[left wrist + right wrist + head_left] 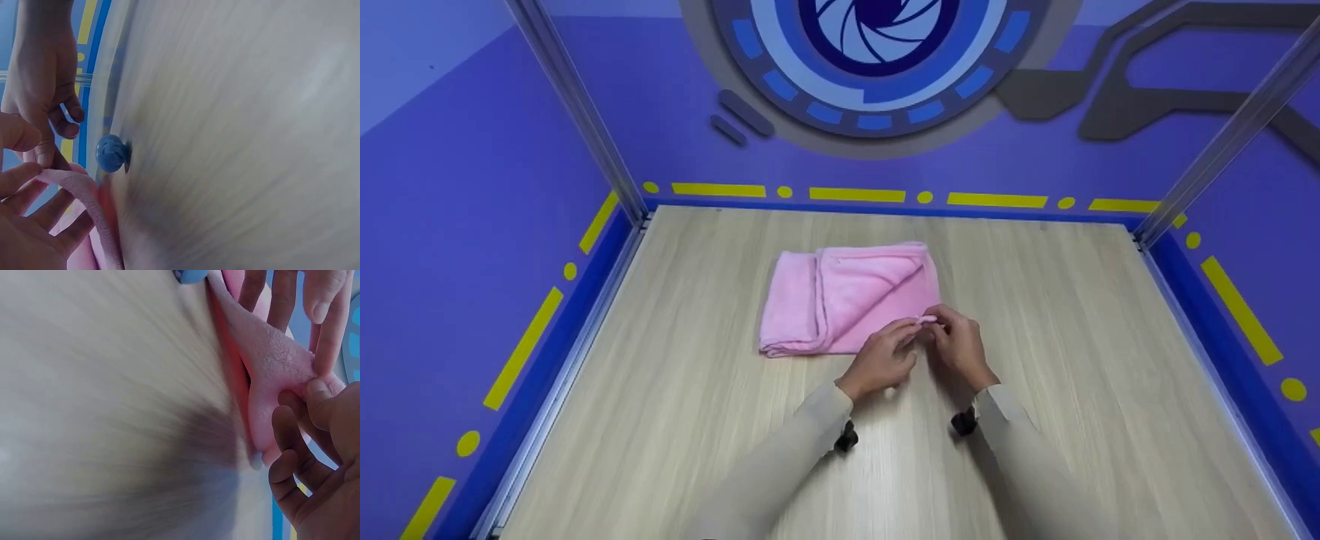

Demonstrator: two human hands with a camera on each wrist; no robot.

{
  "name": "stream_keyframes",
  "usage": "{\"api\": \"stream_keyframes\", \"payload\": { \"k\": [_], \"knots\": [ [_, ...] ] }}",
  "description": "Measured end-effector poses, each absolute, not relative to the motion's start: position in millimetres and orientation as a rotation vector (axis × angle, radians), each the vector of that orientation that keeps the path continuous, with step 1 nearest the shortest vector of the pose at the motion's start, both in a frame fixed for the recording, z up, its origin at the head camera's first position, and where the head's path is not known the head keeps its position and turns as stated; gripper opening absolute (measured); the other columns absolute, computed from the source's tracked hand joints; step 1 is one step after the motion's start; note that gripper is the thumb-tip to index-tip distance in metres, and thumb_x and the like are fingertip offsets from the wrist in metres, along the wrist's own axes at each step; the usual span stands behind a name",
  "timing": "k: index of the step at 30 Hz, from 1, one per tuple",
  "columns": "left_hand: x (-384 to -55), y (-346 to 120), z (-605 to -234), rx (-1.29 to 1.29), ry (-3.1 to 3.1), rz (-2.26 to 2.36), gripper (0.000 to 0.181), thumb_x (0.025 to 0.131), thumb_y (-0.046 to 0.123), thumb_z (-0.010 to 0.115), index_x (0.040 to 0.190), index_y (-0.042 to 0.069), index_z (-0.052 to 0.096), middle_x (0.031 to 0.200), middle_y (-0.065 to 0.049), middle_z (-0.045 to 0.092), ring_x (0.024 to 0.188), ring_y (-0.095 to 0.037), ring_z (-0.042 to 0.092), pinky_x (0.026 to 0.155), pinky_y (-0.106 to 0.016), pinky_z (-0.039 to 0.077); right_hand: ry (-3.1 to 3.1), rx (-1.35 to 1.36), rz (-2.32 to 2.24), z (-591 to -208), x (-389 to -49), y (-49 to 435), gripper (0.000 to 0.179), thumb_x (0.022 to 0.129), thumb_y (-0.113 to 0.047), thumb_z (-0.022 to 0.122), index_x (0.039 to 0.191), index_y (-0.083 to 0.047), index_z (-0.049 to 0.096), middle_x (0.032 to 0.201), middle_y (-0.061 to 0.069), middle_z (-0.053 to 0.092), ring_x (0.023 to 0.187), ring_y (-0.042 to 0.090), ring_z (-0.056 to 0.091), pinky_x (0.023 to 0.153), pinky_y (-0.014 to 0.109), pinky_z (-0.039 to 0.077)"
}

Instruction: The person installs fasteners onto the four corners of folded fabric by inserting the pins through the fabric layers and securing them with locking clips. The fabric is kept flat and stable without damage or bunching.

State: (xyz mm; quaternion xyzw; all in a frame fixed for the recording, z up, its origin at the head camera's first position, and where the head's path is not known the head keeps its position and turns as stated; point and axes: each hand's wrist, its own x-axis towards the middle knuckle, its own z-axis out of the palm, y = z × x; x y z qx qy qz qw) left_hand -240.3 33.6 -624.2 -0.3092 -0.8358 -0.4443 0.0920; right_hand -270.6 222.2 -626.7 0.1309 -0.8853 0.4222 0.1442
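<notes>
A pink fleece blanket [862,277] lies folded on the table, with one flap turned diagonally. At its near right corner my right hand [958,345] pinches the raised edge between thumb and index finger; its other fingers curl loosely. My left hand [883,358] meets it there: the index fingertip touches the same corner, while the other fingers, nearly straight, lie behind the lifted edge [84,191]. The left thumb [323,304] stands apart from the cloth in the right wrist view. Both hands are close together.
The wooden table [697,450] has purple walls [495,225] on the far side and both sides, with metal posts at the corners. A small rounded blue thing [111,153] shows near the cloth in the left wrist view; its kind is unclear.
</notes>
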Motion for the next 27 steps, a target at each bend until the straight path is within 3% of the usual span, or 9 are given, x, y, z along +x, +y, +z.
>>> {"api": "stream_keyframes", "payload": {
  "k": [7,11,17,21,27],
  "knots": [
    [-234.0,17.9,-622.1,-0.893,-2.647,-1.1,0.021,0.088,0.013,0.076,0.108,0.006,0.077,0.102,-0.008,0.067,0.093,-0.021,0.064,0.086,-0.029,0.053,-2.564,0.388,1.198,-625.5,-269.1,223.8,0.007,0.093,-0.003,0.074,0.096,-0.008,0.072,0.094,0.007,0.077,0.09,0.022,0.074,0.074,0.042,0.06],
    [-229.8,9.9,-619.1,-0.955,-2.827,-0.978,0.026,0.086,0.024,0.081,0.109,0.011,0.078,0.097,-0.007,0.068,0.084,-0.015,0.062,0.076,-0.025,0.051,-2.612,0.34,1.219,-623.3,-268.0,225.3,0.005,0.095,-0.006,0.073,0.098,-0.01,0.072,0.097,0.006,0.077,0.089,0.021,0.072,0.075,0.043,0.059],
    [-229.8,7.7,-619.8,-1.081,-2.901,-0.828,0.023,0.081,0.025,0.084,0.099,0.013,0.081,0.088,-0.004,0.069,0.076,-0.011,0.052,0.069,-0.027,0.046,-2.621,0.33,1.245,-622.9,-269.1,226.7,0.006,0.095,-0.006,0.072,0.099,-0.01,0.073,0.1,0.006,0.077,0.093,0.022,0.074,0.078,0.044,0.059],
    [-230.7,9.2,-621.9,-1.157,-2.879,-0.776,0.011,0.082,0.018,0.081,0.092,0.014,0.081,0.084,-0.002,0.07,0.075,-0.009,0.05,0.068,-0.025,0.044,-2.615,0.348,1.24,-623.1,-268.4,227.6,0.006,0.095,-0.006,0.073,0.099,-0.01,0.073,0.099,0.006,0.077,0.088,0.021,0.074,0.073,0.041,0.058],
    [-232.6,10.7,-621.5,-1.151,-2.87,-0.877,0.008,0.085,0.012,0.076,0.09,0.011,0.082,0.081,0.001,0.069,0.074,-0.009,0.053,0.068,-0.021,0.044,-2.597,0.403,1.229,-624.2,-267.7,228.9,0.007,0.096,-0.011,0.072,0.098,-0.004,0.072,0.099,0.007,0.077,0.093,0.023,0.074,0.076,0.044,0.059]
  ]
}}
